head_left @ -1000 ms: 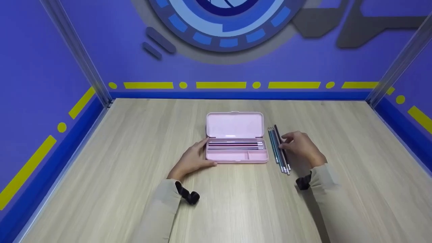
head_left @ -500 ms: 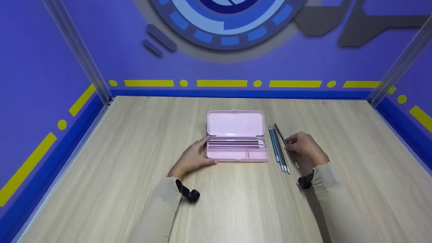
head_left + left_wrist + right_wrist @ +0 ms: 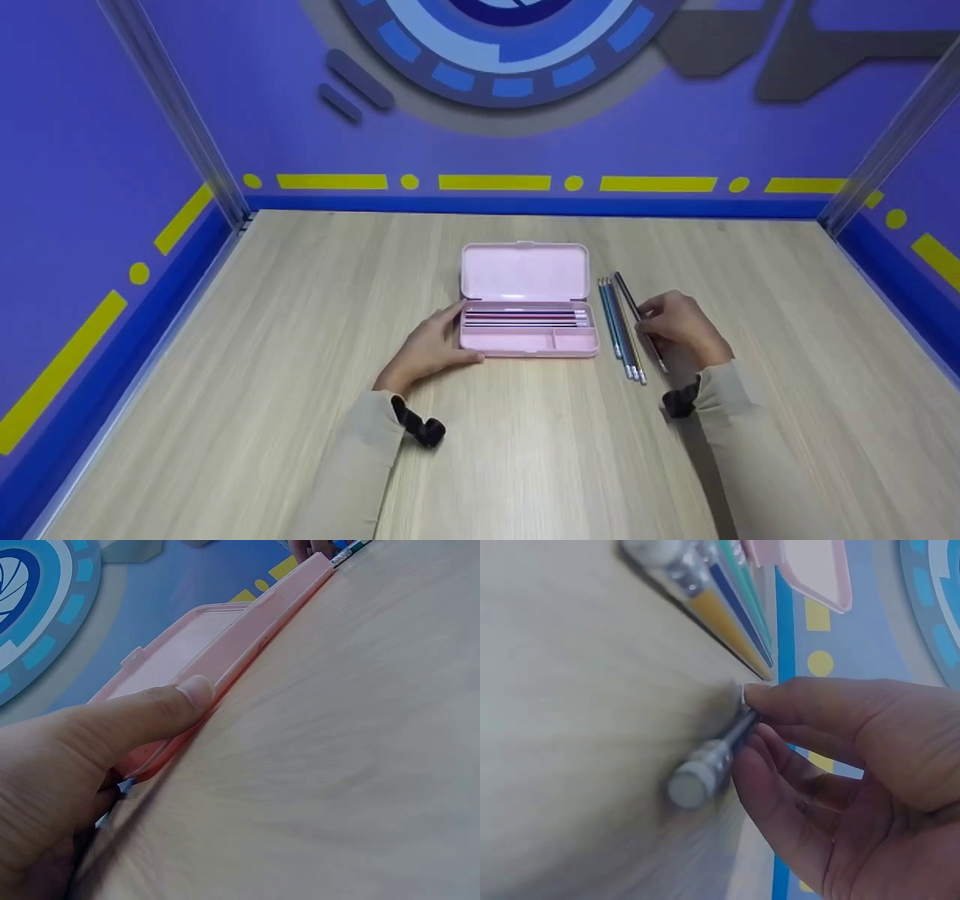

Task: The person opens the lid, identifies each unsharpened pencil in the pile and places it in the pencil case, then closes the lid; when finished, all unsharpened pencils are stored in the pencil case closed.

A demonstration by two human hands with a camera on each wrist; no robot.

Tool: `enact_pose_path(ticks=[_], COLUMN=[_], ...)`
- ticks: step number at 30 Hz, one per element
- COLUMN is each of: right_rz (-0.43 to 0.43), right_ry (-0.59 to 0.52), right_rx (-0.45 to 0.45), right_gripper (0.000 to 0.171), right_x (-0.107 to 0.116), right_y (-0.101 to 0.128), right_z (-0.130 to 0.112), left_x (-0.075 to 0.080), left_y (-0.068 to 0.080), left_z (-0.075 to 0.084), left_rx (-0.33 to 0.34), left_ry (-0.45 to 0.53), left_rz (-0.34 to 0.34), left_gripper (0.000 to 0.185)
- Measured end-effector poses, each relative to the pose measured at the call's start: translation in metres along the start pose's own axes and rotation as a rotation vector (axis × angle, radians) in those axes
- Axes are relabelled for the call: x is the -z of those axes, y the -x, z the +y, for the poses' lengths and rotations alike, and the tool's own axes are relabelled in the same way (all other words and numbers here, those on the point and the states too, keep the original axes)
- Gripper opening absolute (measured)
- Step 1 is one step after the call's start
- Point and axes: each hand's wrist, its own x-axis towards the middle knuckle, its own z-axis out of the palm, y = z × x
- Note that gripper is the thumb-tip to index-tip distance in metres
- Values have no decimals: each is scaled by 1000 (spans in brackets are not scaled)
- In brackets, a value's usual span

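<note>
A pink pencil case (image 3: 517, 342) lies with its lid (image 3: 525, 271) raised. Several pencils (image 3: 525, 318) lie side by side in its long rear compartment, while the front compartments hold nothing visible. My left hand (image 3: 429, 351) holds the case at its left end, thumb on the front wall, fingers along the side. In the right wrist view, my right hand (image 3: 832, 757) pinches a dark pencil (image 3: 735, 736) between thumb and fingers, its white eraser end toward the camera. That pencil is tilted slightly away from a bunch of loose pencils (image 3: 619, 330) right of the case.
The wooden table (image 3: 525, 450) bears the case and the pencils. Blue-purple panels (image 3: 480, 150) with yellow marks stand behind and at both sides. Each sleeve cuff has a black wrist camera, the left one (image 3: 427, 433) and the right one (image 3: 679, 402).
My right hand has drawn the dark pencil to the right, apart from the bunch, then stayed nearly still. The left hand keeps its hold on the case. The head view has tilted slightly.
</note>
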Motion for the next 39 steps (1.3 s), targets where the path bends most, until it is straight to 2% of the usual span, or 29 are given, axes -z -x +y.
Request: enact_pose_path(ticks=[11, 20, 26, 31, 39], right_rz=[-5, 19, 49, 91, 189], right_ry=[-25, -23, -35, -26, 49], right_rx=[-34, -21, -4, 42, 136], right_gripper=[43, 43, 41, 38, 30], right_x=[2, 5, 10, 13, 7], right_y=[1, 1, 2, 1, -6], right_z=[-2, -5, -12, -21, -38], left_x=[0, -1, 0, 0, 0], left_y=[2, 1, 1, 0, 0], left_z=[1, 1, 1, 2, 1], left_rx=[14, 30, 5, 10, 15], left_ry=[4, -2, -32, -29, -28], left_rz=[0, 0, 4, 6, 7], left_gripper=[100, 103, 99, 100, 100])
